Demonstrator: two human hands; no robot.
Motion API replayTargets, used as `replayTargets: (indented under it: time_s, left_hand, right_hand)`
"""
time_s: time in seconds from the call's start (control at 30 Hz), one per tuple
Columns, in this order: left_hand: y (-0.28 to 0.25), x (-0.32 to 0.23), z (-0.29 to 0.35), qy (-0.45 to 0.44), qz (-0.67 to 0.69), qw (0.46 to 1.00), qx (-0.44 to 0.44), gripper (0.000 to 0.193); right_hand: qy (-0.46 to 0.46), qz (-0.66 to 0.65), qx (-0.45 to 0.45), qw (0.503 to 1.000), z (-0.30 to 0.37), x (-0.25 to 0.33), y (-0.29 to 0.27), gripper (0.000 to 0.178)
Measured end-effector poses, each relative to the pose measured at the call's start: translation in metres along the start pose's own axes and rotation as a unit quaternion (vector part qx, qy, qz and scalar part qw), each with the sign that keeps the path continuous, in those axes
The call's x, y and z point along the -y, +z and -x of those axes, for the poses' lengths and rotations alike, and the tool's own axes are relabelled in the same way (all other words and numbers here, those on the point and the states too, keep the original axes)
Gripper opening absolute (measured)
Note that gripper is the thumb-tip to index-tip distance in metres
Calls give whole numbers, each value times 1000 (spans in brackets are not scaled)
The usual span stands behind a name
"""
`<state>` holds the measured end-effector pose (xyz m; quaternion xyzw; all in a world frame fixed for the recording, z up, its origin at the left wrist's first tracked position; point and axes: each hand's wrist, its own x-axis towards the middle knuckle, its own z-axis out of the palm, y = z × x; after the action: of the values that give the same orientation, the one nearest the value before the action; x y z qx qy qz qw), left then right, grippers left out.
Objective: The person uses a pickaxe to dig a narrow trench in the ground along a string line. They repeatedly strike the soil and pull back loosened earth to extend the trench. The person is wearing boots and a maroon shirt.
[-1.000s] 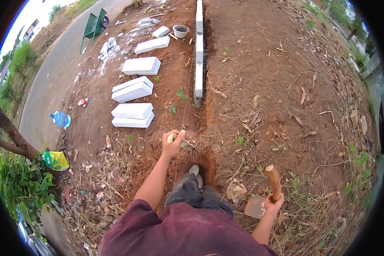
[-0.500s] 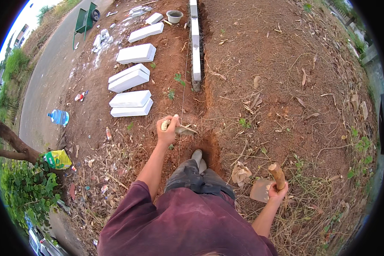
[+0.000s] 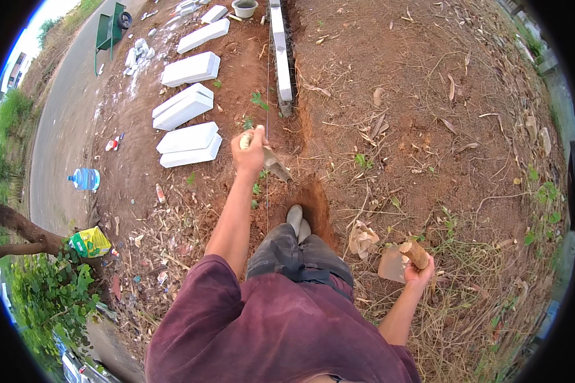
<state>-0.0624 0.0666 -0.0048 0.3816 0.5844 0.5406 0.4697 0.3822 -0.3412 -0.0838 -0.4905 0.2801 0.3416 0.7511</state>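
Note:
My left hand (image 3: 249,150) is stretched forward, closed around the pale handle of a trowel (image 3: 276,167). The trowel's dirt-marked blade slants down to the right, its tip over the near end of a dug trench (image 3: 314,198). My boots stand in that trench. Out to the right, my right hand (image 3: 420,271) grips a thick wooden handle (image 3: 414,253). A flat, squarish blade (image 3: 391,264) shows beside it; together they look like a hoe, though the joint is hidden. A thin taut string (image 3: 268,115) runs lengthwise just beside my left hand.
Ahead, a low row of white blocks (image 3: 280,57) stands in the trench. Stacked white blocks (image 3: 188,143) lie to the left. Further off are a bucket (image 3: 244,8) and a green wheelbarrow (image 3: 110,29). A water jug (image 3: 85,179) and tree trunk (image 3: 19,223) are at left.
My left hand has moved forward with the trowel, whose blade has swung from pointing right to slanting down right. My right hand keeps its grip almost in place. The whole view has shifted slightly.

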Motion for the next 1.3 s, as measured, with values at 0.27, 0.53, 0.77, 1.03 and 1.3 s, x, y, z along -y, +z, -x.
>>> replayTargets:
  time_s: [0.27, 0.53, 0.77, 1.03, 1.3]
  left_hand:
    - [5, 18, 63, 18, -111, 987, 119, 33]
    - [37, 3, -5, 43, -76, 992, 87, 38]
    - [20, 2, 51, 47, -132, 982, 127, 35]
    - [22, -149, -11, 198, -20, 979, 55, 35]
    - [-58, -254, 2, 263, 48, 962, 59, 27]
  right_hand:
    - [9, 42, -11, 999, 3, 16, 46, 17]
    - [20, 18, -20, 999, -34, 8, 43, 13]
    - [-4, 27, -60, 998, -37, 4, 82, 18]
    - [-9, 25, -75, 997, -33, 1, 81, 18]
    - [-10, 34, -52, 998, -58, 11, 97, 21]
